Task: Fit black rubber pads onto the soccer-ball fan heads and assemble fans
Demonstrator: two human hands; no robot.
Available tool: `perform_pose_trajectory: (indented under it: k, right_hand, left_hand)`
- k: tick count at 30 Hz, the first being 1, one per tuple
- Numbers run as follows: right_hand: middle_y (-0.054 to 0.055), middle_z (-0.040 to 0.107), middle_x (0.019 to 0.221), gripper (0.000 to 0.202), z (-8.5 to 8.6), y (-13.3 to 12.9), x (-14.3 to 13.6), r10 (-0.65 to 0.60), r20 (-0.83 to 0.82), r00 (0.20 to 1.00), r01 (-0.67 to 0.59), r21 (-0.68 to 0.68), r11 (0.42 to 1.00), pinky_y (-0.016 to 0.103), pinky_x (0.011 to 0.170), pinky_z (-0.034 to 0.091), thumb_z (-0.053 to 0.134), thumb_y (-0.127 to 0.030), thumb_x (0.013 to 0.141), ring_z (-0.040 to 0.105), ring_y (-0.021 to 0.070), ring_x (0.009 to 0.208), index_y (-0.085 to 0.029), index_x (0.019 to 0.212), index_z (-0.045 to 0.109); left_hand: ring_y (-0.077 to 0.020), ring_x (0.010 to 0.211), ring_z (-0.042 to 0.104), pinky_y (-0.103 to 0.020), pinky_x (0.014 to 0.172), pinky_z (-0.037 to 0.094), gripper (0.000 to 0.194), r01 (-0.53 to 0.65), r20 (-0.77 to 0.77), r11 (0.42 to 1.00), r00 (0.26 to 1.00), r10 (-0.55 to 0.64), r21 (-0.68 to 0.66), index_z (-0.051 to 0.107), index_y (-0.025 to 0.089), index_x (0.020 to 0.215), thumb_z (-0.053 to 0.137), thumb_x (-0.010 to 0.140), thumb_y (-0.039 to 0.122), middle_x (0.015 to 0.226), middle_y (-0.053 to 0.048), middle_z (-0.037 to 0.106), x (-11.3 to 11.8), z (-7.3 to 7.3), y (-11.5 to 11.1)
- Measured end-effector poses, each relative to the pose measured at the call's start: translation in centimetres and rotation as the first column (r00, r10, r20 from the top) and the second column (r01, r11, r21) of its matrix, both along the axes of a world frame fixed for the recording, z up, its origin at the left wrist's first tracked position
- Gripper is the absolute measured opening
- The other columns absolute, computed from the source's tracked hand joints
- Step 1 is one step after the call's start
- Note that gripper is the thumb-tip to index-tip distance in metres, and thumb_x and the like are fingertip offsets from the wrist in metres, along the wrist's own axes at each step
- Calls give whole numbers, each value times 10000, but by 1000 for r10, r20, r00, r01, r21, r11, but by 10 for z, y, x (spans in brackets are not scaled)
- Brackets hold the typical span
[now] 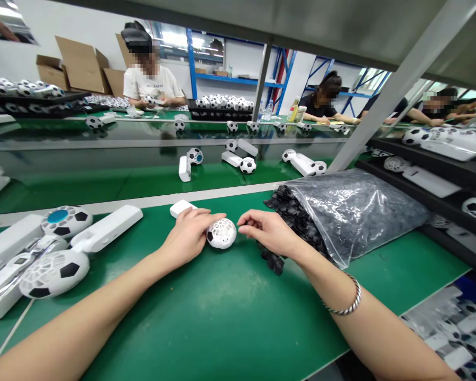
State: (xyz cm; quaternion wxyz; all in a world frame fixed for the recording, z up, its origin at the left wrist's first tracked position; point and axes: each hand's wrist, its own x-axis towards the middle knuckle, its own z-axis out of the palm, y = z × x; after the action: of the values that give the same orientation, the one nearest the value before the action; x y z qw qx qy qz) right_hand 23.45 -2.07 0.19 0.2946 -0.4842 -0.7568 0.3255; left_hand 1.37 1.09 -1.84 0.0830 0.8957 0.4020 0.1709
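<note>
My left hand is closed over a white handheld device with a soccer-ball-patterned head. Its round, openwork head faces up beside my thumb, and the end of its white handle sticks out beyond my fingers. Close to the head's right side, my right hand is held in a pinch, just apart from it; whatever the fingertips hold, if anything, is too small to tell. Behind that hand, small black pieces spill from a clear plastic bag onto the green tabletop.
More soccer-ball devices lie at the left. Across a pale ledge, a green conveyor carries several others. A slanted metal post and stacked black trays stand at the right. Co-workers sit opposite.
</note>
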Motion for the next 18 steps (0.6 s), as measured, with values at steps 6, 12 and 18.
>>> perform_pose_trajectory:
  k: [6,12,18]
  right_hand:
    - [17,615,835,135,6,-4,-5,74,-19,997,-68,236,969,290,756,460,525,-234,824,571,141,804,-232,882,647]
    - [-8,641,797,105,7,-10,-11,57,-36,998,-42,322,946,243,695,466,575,-206,800,580,117,731,-218,892,624]
    - [36,619,900,231,0,-12,-13,157,153,976,-212,477,853,299,760,446,430,-123,855,524,152,836,-225,929,624]
  left_hand:
    - [-240,1186,374,-466,1020,222,605,19,5,997,1000,-19,-68,422,290,1256,410,687,83,1232,-1,519,-1,7,-3]
    - [-299,1235,299,-473,1030,204,666,67,31,985,998,-63,-160,380,291,1288,587,656,245,1293,-19,457,-4,12,-7]
    - [-314,1252,270,-483,1026,205,737,44,43,980,998,-37,-195,380,284,1291,650,645,512,1314,-39,438,-2,12,-7]
